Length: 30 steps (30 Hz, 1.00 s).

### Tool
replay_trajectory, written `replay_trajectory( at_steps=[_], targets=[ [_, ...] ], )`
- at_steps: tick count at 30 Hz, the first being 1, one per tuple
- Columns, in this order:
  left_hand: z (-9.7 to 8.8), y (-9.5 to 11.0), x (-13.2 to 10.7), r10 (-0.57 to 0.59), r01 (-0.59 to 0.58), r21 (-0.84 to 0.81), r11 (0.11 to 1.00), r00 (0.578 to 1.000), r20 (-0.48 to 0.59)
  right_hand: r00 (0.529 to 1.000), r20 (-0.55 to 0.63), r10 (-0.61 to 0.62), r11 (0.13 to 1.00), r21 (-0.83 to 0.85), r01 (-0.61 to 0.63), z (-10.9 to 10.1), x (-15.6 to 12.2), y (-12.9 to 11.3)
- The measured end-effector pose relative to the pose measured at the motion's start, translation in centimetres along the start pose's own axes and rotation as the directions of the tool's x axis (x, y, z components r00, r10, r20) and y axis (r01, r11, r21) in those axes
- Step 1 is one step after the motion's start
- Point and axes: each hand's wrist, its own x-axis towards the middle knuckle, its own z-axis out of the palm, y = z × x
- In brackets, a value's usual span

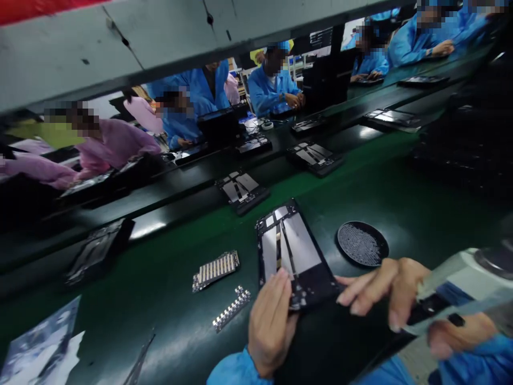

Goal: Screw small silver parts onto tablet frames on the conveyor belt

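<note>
Leftmost of the near things, two small stacks of component strips, the upper stack (215,270) and the lower stack (231,308), lie on the green bench (172,315). Next, the left hand (269,321) closes around the lower-left corner of an opened tablet (298,240), fingers over its face. The tablet, resting on the bench before the person, looks flat, stiff and fairly light; its bare insides (ribbons especially) seem fragile, so the outer edges look the safest hold. Beyond it sits a round dish (363,244) of tiny pieces. Rightmost, the right hand (382,289) is loosely spread, fingertips at the tablet's lower-right corner, gripping nothing visibly.
</note>
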Motion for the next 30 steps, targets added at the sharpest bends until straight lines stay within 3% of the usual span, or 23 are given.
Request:
replay_trajectory(
  at_steps=[3,6,9,11,13,15,17,20,25,28,30],
  targets=[
    [-4.8,-4.0,0.8,-0.105,0.108,0.114,0.988,0.994,-0.034,0.993,0.119,-0.024,0.968,0.250,-0.006,0.4,3.4,1.4],
    [-8.2,-9.3,1.4,-0.136,0.156,0.264,0.952,0.986,-0.091,0.970,0.190,0.150,0.921,0.330,-0.207,1.4,6.6,4.1],
    [-9.3,-15.7,1.5,-0.116,0.139,0.437,0.889,0.990,-0.080,0.938,0.132,0.321,0.897,0.274,-0.345,2.7,8.6,6.3],
    [-9.3,-19.8,1.4,-0.217,0.202,0.524,0.827,0.976,-0.033,0.934,0.080,0.347,0.909,0.217,-0.356,3.2,9.3,7.0],
    [-9.2,-23.0,1.5,-0.412,0.293,0.588,0.754,0.908,0.076,0.935,0.045,0.351,0.916,0.189,-0.353,3.4,9.5,7.2],
    [-9.1,-25.1,1.9,-0.576,0.352,0.635,0.688,0.797,0.183,0.934,0.018,0.357,0.918,0.177,-0.354,3.5,9.5,7.2],
    [-8.8,-25.9,2.7,-0.653,0.374,0.667,0.645,0.723,0.225,0.927,-0.002,0.375,0.914,0.169,-0.369,3.5,9.4,7.2],
    [-6.9,-24.9,4.8,-0.658,0.366,0.669,0.647,0.711,0.247,0.922,-0.007,0.388,0.910,0.161,-0.381,3.6,9.1,7.5],
    [-0.4,-20.2,9.4,-0.523,0.243,0.571,0.784,0.755,0.396,0.911,-0.038,0.410,0.908,0.115,-0.403,4.2,8.5,7.3],
    [3.2,-18.9,11.8,-0.508,0.227,0.594,0.771,0.783,0.360,0.893,-0.127,0.431,0.902,0.093,-0.422,4.6,8.4,7.1],
    [4.5,-18.8,12.8,-0.529,0.246,0.632,0.735,0.791,0.307,0.886,-0.155,0.437,0.900,0.086,-0.428,4.8,8.3,7.1]
  ],
)
